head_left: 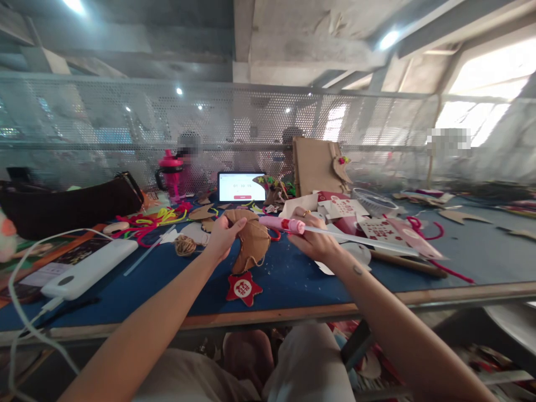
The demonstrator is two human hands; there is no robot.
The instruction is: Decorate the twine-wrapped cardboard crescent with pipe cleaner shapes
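Observation:
My left hand (221,241) pinches the upper left edge of a brown cardboard crescent (254,241). Below the crescent's lower tip, next to a bit of twine, is a red star (243,288) with a pale round label; how the two are joined is unclear. In my right hand (312,243) is a pink glue gun (282,224), its nozzle end pointing left at the top of the crescent. A long translucent glue stick (364,240) sticks out of its back to the right. Whether the nozzle touches the cardboard cannot be made out.
Left of my hands lie a ball of twine (184,244), pink and yellow pipe cleaners (167,216) and a white power bank (89,269) with a cable. Behind stand a lit tablet (242,187) and a pink bottle (171,174). Printed red-and-white papers (341,205) and a cardboard tube (408,263) lie right.

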